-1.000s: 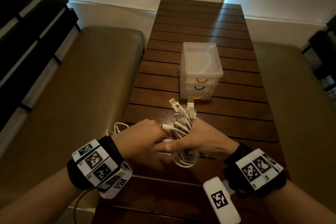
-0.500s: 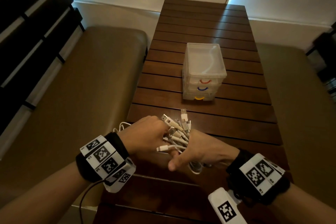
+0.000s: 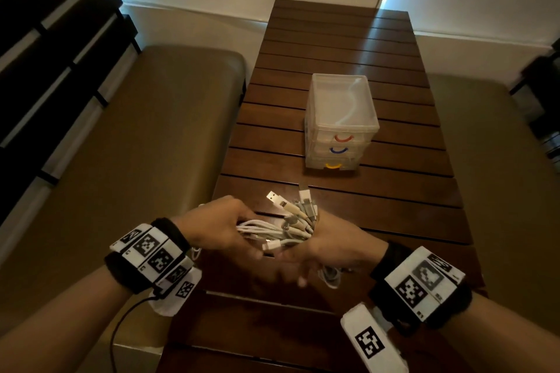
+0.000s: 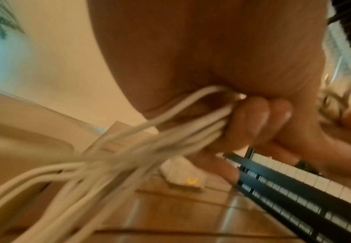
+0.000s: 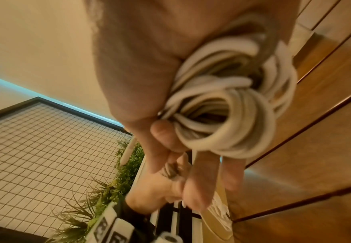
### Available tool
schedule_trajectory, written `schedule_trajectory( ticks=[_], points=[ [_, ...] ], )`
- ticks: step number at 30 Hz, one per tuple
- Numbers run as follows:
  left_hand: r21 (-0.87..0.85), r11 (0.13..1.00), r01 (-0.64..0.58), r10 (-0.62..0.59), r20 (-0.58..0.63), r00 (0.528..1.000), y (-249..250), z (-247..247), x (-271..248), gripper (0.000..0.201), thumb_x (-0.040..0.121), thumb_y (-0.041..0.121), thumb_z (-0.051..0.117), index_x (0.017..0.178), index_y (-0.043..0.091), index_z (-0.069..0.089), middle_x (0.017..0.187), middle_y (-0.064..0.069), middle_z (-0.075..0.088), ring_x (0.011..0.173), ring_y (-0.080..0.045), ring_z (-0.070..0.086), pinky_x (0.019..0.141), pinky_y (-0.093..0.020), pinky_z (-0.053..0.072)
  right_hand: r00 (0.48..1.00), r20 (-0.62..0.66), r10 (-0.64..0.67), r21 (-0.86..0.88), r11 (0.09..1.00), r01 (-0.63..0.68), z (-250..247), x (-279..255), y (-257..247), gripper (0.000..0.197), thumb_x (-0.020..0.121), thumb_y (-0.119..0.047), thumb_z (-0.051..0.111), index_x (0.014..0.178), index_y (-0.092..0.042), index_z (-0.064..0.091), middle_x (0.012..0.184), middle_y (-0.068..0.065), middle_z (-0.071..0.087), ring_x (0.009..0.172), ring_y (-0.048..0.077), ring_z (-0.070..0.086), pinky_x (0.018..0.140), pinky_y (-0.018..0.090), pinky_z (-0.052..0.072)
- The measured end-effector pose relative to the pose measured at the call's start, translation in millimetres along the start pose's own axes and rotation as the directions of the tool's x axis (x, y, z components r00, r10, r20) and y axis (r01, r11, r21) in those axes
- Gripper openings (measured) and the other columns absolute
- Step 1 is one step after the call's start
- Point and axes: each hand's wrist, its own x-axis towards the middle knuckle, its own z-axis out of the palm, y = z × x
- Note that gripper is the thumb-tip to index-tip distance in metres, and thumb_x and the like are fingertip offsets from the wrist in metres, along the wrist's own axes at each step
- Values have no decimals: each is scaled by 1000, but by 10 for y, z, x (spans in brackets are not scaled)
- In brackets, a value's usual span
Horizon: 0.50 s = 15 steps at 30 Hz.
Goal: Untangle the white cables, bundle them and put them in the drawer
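Note:
Both hands hold a bunch of white cables point(image 3: 283, 228) above the near part of the wooden table point(image 3: 394, 200). My left hand point(image 3: 224, 228) grips a run of cable strands point(image 4: 149, 144) with curled fingers point(image 4: 251, 121). My right hand point(image 3: 327, 247) clasps the looped coil point(image 5: 228, 102) in its palm; the plug ends point(image 3: 298, 206) fan up and away from it. A loop of cable point(image 3: 328, 277) hangs below the right hand. The small clear drawer unit point(image 3: 341, 121), with red, blue and yellow handles, stands shut farther up the table.
Padded benches point(image 3: 136, 160) flank the table on both sides. A dark slatted frame point(image 3: 45, 54) runs along the left. A black wire-grid panel and green plants point(image 5: 45, 148) appear in the right wrist view.
The left hand has slid left along the cables, drawing strands out sideways. The right hand has kept the coil, and the plug ends have shifted within the bunch.

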Motion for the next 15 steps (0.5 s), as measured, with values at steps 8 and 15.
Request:
schedule_trajectory(
  ticks=[8,15],
  points=[
    [-228,969,98,-135,-155,979,-430,14,-114,57,44,82,69,71,32,75,59,7,62,54,-5,51,52,-20,37,997,-73,-27,-104,994,19,-40,215,-161,30,84,-4,72,68,-17,50,47,-15,55,39,-1,53,40,10,38],
    [-170,955,244,-287,-320,903,-895,-75,-318,46,49,86,63,55,40,70,43,11,55,40,1,45,42,-14,30,988,-146,-51,-117,993,34,-252,206,-196,37,80,-34,79,62,-18,51,53,8,53,38,22,48,46,30,43]
  ],
)
